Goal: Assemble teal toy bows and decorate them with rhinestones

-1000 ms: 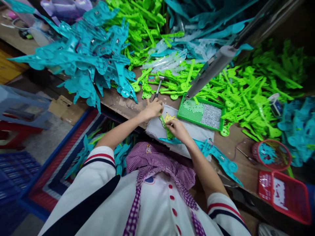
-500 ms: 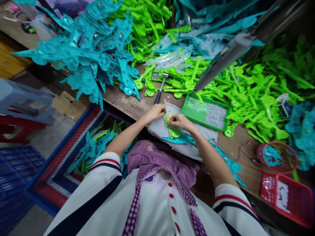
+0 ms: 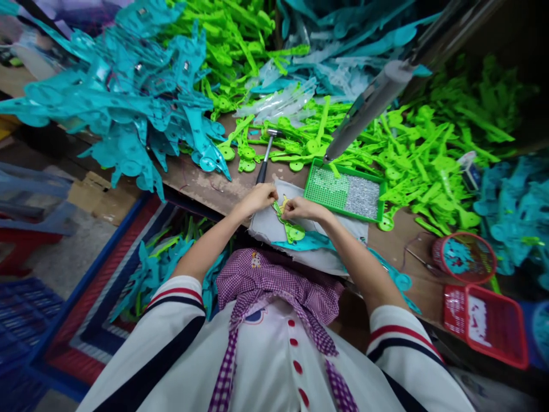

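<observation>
My left hand (image 3: 261,197) is closed on the upper end of a lime-green plastic part (image 3: 294,232), whose round end points toward me. From the other side my right hand (image 3: 303,209) pinches close against the part; whatever sits between its fingertips is too small to make out. Both hands are over a pale cloth (image 3: 262,222) with a yellow printed figure, spread at the bench edge. A turquoise plastic part (image 3: 311,242) lies on the cloth under my right forearm. Just beyond my left hand rests a small hammer (image 3: 266,155), its dark handle toward me.
A green basket (image 3: 325,197) of small silvery pieces stands right of my hands. Heaps of lime-green parts (image 3: 412,154) and turquoise parts (image 3: 128,109) cover the bench. A grey post (image 3: 369,111) slants down beside the basket. Red baskets (image 3: 500,326) stand at right; a blue-rimmed crate (image 3: 86,297) is below left.
The whole view has shifted a little, so the bench appears farther left. Both hands keep nearly the same place on the green part and cloth.
</observation>
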Demonstrator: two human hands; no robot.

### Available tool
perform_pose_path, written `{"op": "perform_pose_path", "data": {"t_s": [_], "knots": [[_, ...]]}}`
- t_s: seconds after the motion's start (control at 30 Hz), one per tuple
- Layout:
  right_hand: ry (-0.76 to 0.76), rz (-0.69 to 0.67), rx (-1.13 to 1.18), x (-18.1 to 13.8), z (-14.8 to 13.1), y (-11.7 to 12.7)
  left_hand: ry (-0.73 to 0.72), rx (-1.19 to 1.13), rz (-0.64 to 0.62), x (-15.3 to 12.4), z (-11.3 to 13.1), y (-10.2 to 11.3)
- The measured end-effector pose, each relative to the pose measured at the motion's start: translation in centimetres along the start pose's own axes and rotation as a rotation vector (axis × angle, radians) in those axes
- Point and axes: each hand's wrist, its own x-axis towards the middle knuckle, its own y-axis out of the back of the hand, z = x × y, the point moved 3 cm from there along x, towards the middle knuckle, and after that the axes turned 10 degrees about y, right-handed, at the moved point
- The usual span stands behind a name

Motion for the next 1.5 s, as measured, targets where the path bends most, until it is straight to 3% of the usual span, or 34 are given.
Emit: {"op": "perform_pose_path", "data": {"t_s": [0.23,0.43,0.67,0.9,1.0,1.27,1.4,1.5], "knots": [[-0.042,0.032,0.042,-0.6,-0.2,0.0,-0.01,0.035,-0.023,0.6,-0.2,0.1],[-0.175,-0.016,-0.212,-0.2,-1.7,0.1,0.018,0.076,-0.055,0.5,-0.1,0.0],[-0.246,0.016,-0.225,-0.2,-2.0,-0.4,0.004,0.064,-0.033,0.4,-0.1,0.0],[-0.176,0.284,-0.215,-2.4,-1.4,-2.4,-0.051,0.03,0.06,-0.5,0.1,-0.3],[-0.139,0.315,-0.199,-2.4,-0.9,-2.8,-0.061,0.045,0.072,-1.1,0.3,-0.2],[-0.101,0.431,-0.162,-2.3,-0.2,-3.7,-0.113,0.046,-0.035,-2.1,-0.2,0.4],[-0.076,0.523,-0.151,-3.2,-0.7,-4.3,-0.1,0.098,0.023,-1.3,-0.4,0.2],[-0.068,0.581,-0.156,-3.7,-0.9,-4.3,-0.091,0.188,-0.001,0.3,-0.2,0.5]]}}
